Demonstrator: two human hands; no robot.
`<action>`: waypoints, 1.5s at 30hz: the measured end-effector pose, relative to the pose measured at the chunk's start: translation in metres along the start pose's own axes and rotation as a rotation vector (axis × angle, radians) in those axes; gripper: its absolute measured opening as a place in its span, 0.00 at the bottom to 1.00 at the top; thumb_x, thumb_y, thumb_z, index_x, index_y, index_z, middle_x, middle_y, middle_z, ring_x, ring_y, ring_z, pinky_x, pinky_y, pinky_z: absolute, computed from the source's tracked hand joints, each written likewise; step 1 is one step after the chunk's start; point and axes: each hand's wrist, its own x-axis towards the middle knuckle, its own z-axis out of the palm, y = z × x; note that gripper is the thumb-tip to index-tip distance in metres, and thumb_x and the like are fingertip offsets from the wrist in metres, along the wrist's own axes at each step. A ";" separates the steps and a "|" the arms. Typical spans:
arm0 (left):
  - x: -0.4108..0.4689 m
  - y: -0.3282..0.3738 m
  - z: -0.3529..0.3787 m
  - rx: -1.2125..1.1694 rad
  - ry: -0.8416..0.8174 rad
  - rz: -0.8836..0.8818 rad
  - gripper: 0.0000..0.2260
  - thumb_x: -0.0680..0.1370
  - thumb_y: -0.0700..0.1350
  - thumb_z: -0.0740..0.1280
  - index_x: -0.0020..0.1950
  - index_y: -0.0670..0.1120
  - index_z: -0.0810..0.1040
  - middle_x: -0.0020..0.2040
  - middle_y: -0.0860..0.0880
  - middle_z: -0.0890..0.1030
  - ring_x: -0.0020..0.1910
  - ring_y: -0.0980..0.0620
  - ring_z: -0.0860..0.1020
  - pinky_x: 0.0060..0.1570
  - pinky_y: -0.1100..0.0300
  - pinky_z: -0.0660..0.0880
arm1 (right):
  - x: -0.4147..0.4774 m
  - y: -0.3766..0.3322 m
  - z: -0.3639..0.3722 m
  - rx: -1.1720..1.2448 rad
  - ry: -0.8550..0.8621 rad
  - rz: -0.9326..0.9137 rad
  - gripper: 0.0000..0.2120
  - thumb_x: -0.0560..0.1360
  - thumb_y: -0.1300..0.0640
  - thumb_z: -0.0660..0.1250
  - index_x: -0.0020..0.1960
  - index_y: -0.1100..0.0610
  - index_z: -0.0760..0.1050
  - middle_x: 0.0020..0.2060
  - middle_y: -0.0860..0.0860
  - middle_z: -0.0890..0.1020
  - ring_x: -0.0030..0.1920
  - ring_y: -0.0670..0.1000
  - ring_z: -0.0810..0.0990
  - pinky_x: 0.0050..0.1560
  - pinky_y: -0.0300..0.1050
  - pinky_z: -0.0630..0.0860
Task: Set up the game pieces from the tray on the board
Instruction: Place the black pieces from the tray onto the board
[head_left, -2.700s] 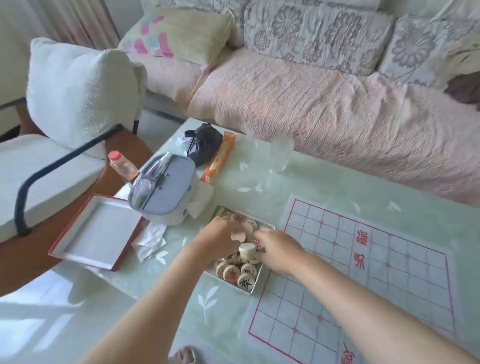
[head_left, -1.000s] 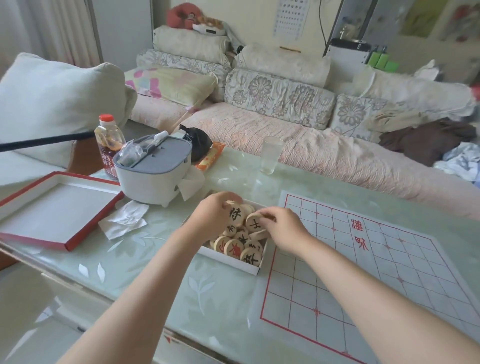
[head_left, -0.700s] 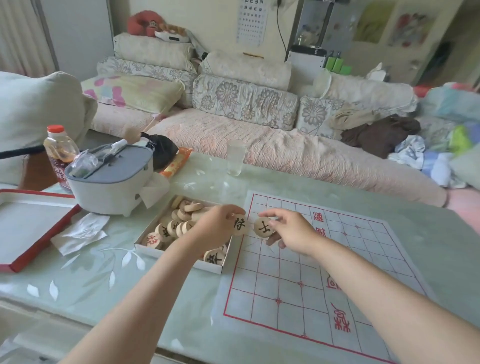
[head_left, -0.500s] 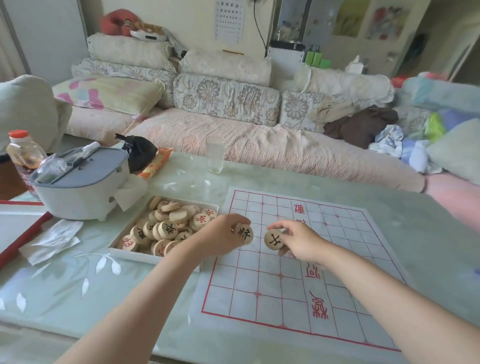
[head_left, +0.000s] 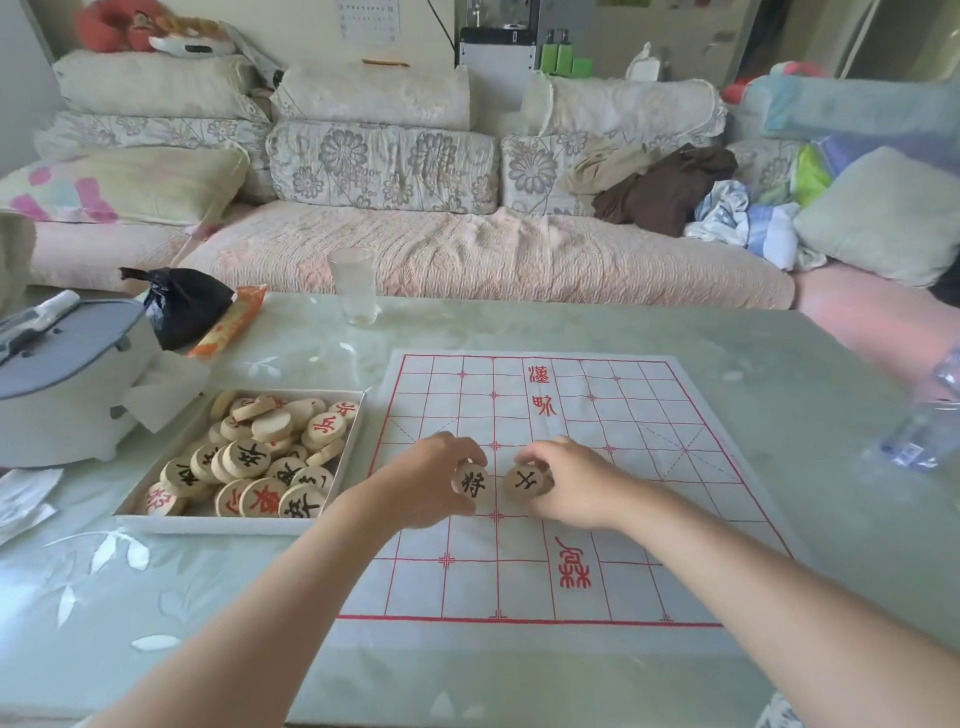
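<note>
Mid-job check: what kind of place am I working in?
Most likely a home living room: a cushioned sofa stands behind the table, a pile of clothes lies on the sofa, and what looks like a calendar hangs on the wall.

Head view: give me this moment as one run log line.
left hand: holds black-character piece | right hand: holds second black piece | place: over board | tray: pile of pieces

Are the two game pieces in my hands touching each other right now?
Apart. The head view shows a strip of board between the left piece and the right piece.
</note>
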 end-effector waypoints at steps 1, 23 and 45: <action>0.002 0.001 0.000 -0.007 0.004 0.000 0.20 0.71 0.45 0.74 0.59 0.58 0.74 0.54 0.53 0.74 0.50 0.52 0.75 0.48 0.59 0.75 | 0.000 0.000 0.001 -0.025 0.012 -0.017 0.24 0.74 0.46 0.71 0.68 0.46 0.71 0.59 0.46 0.71 0.56 0.48 0.75 0.53 0.39 0.70; 0.074 0.149 0.061 -0.890 0.079 -0.192 0.12 0.77 0.36 0.65 0.59 0.47 0.77 0.50 0.45 0.81 0.41 0.51 0.79 0.36 0.63 0.75 | -0.093 0.186 -0.081 0.070 0.448 0.325 0.11 0.73 0.41 0.70 0.50 0.46 0.76 0.53 0.43 0.79 0.53 0.48 0.78 0.52 0.44 0.74; 0.124 0.211 0.095 -1.097 -0.042 -0.215 0.12 0.72 0.41 0.74 0.53 0.40 0.80 0.49 0.42 0.85 0.37 0.51 0.83 0.48 0.59 0.78 | -0.068 0.177 -0.088 0.243 0.555 -0.007 0.13 0.67 0.47 0.78 0.42 0.44 0.74 0.42 0.40 0.77 0.34 0.36 0.74 0.36 0.34 0.65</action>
